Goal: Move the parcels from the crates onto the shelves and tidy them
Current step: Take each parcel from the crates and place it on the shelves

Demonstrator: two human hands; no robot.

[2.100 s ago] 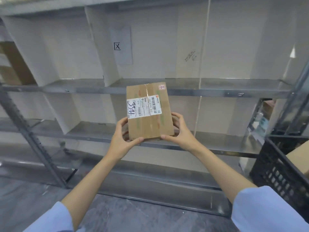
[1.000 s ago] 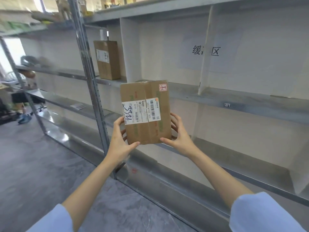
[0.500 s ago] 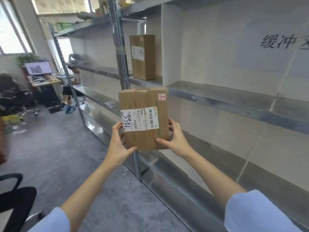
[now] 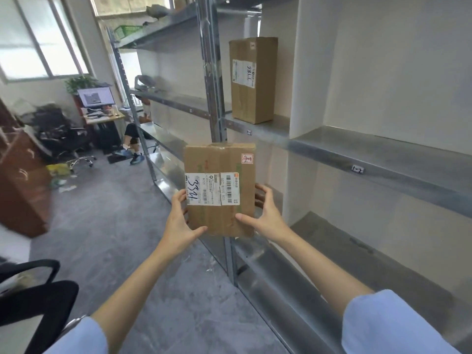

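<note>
Steel shelves (image 4: 383, 159) alongside; left hand (image 4: 178, 218), right hand (image 4: 265, 218) (arms outstretched) gripping the parcel (image 4: 219, 159)

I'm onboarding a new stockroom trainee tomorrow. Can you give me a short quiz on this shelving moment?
1. True or false: the left hand and the right hand both grip the flat cardboard parcel.
2. The tall cardboard parcel on the upper shelf: A) lies flat; B) stands upright; C) leans on a crate.
3. Fill in: the small tag on the shelf edge right of the white divider reads ___.

Key: 1 true; 2 B; 3 1-2.
</note>
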